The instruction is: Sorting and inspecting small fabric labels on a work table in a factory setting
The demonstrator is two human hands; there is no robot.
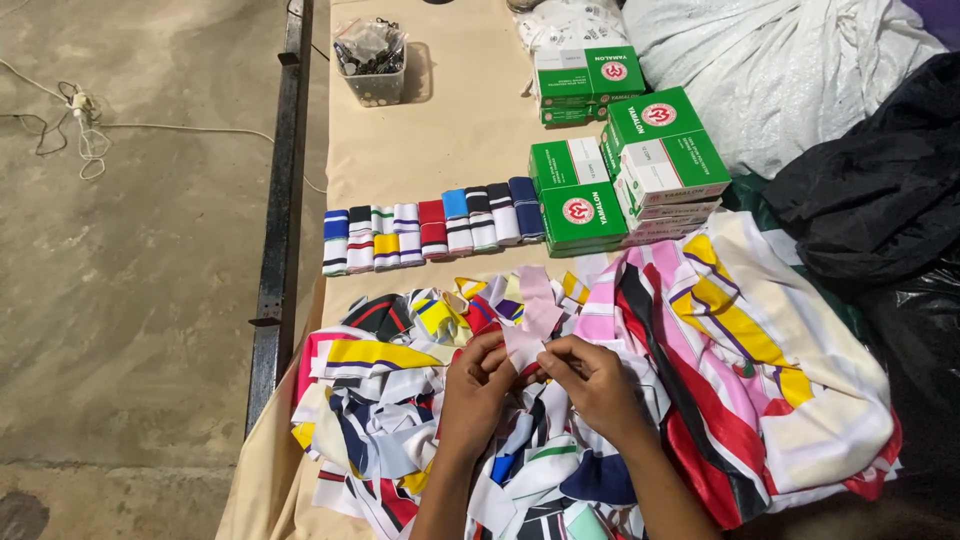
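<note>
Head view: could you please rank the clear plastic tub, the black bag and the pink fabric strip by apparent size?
1. black bag
2. clear plastic tub, farther away, so unsure
3. pink fabric strip, pinched by left hand and right hand

The single head camera is looking down and forward from above the person, quite near the table [440, 140], which is running away from it; the floor [130, 280] is showing at left.

Pale pink fabric strip [524, 345] — heaped scraps [400, 420] red, yellow, navy, white; far folded bands [430, 232] striped — boxes [620, 165] green and white
</note>
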